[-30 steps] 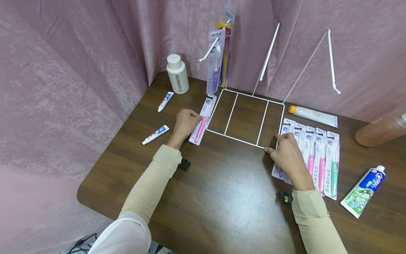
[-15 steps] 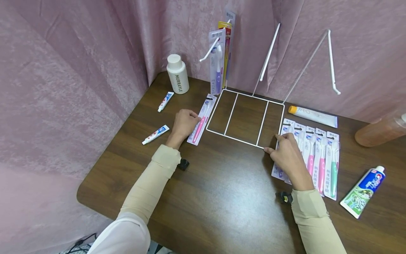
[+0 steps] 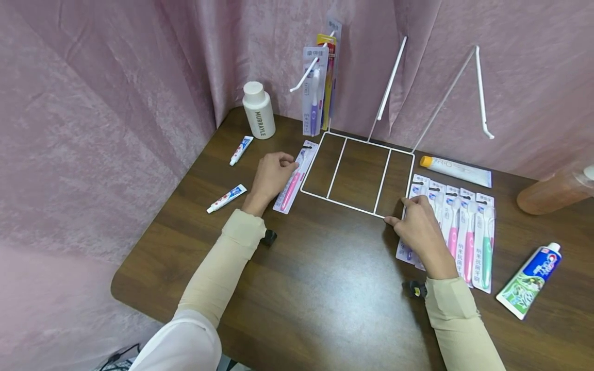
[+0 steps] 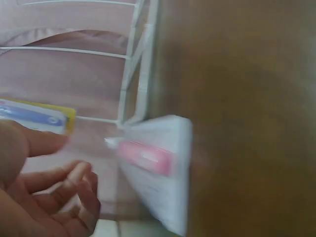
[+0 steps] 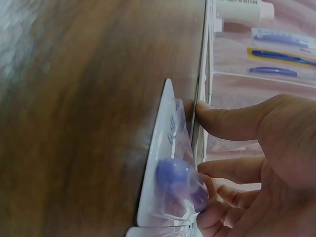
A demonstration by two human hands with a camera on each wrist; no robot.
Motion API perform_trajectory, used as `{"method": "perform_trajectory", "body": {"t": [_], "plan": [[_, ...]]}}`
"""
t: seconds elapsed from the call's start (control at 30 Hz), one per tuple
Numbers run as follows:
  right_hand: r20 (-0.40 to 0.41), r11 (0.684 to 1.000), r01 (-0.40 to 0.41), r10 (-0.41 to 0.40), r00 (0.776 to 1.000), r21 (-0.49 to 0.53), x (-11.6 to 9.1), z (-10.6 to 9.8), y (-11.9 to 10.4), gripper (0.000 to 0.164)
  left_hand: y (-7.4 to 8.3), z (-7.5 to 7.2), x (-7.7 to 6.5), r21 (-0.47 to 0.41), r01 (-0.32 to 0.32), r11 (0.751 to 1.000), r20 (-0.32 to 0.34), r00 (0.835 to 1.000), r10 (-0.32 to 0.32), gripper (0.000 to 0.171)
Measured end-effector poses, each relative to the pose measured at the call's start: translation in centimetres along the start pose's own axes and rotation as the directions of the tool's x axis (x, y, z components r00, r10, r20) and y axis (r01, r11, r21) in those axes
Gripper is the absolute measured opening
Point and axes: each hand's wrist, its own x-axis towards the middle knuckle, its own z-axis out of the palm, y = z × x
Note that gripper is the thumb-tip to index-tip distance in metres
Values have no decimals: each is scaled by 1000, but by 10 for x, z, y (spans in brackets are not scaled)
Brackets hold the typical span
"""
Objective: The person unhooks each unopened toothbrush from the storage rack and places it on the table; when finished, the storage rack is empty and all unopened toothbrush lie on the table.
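My left hand (image 3: 271, 178) hovers at the left edge of a packaged pink toothbrush (image 3: 292, 183), which lies on the table. In the left wrist view its thumb and loosely bent fingers are apart, with nothing between them. A white wire display rack (image 3: 352, 207) stands beside that pack, its base flat on the table. My right hand (image 3: 419, 226) touches the rack's front right corner with thumb and index fingertips, covering part of a row of packaged toothbrushes (image 3: 468, 237). Below these fingertips, the right wrist view shows a purple toothbrush pack (image 5: 170, 173). More toothbrush packs (image 3: 315, 93) hang from the rack's left hook.
Two small toothpaste tubes (image 3: 226, 199) and a white bottle (image 3: 260, 113) are at left. An orange-capped tube (image 3: 457, 171) lies behind the row. A blue-green toothpaste tube (image 3: 529, 281) and an amber bottle (image 3: 552, 193) are at right. Two rack hooks (image 3: 392, 80) hold nothing.
My left hand has let go of the pink toothbrush pack and its fingers have lifted slightly. The front hanging pack has swung a little. My right hand stays at the rack's corner.
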Motion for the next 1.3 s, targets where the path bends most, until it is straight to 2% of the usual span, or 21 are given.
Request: {"method": "perform_trajectory", "body": {"t": [0.07, 0.13, 0.17, 0.3, 0.37, 0.5, 0.6, 0.67, 0.87, 0.97, 1.17, 1.3], "plan": [[5, 1000, -4, 4, 1000, 1, 0, 0, 1, 83, 13, -2, 3, -55, -99, 994, -67, 993, 95, 39], [5, 1000, -8, 8, 1000, 6, 0, -2, 0, 83, 25, -4, 8, -108, -180, 978, -137, 977, 165, 43], [16, 1000, -15, 15, 1000, 11, -1, -3, -2, 84, 39, -5, 6, -114, -206, 972, -170, 968, 186, 45], [31, 1000, -23, 23, 999, 17, -4, -9, -10, 84, 59, -9, 15, -172, -302, 938, -261, 932, 253, 47], [30, 999, -26, 25, 999, 20, -6, -10, -13, 83, 66, -10, 18, -200, -328, 923, -277, 923, 267, 46], [39, 999, -29, 28, 999, 21, -9, -15, -21, 81, 75, -10, 25, -261, -330, 907, -274, 926, 258, 46], [49, 999, -30, 29, 998, 16, -12, -19, -27, 80, 78, -10, 27, -287, -305, 908, -260, 937, 232, 46], [63, 999, -44, 43, 997, 19, -13, -21, -31, 80, 80, -10, 28, -295, -302, 906, -260, 938, 228, 45], [23, 999, -30, 29, 999, 21, -6, -8, -11, 80, 86, -8, 28, -286, -341, 896, -287, 922, 260, 35], [27, 999, -38, 37, 999, 22, -6, -9, -12, 80, 88, -7, 27, -280, -356, 892, -289, 917, 275, 30], [63, 997, -67, 65, 996, 28, -15, -23, -34, 77, 88, -5, 27, -268, -335, 903, -284, 923, 258, 25], [55, 997, -65, 63, 996, 29, -16, -24, -35, 78, 86, -4, 27, -249, -329, 911, -288, 923, 255, 23]]}}
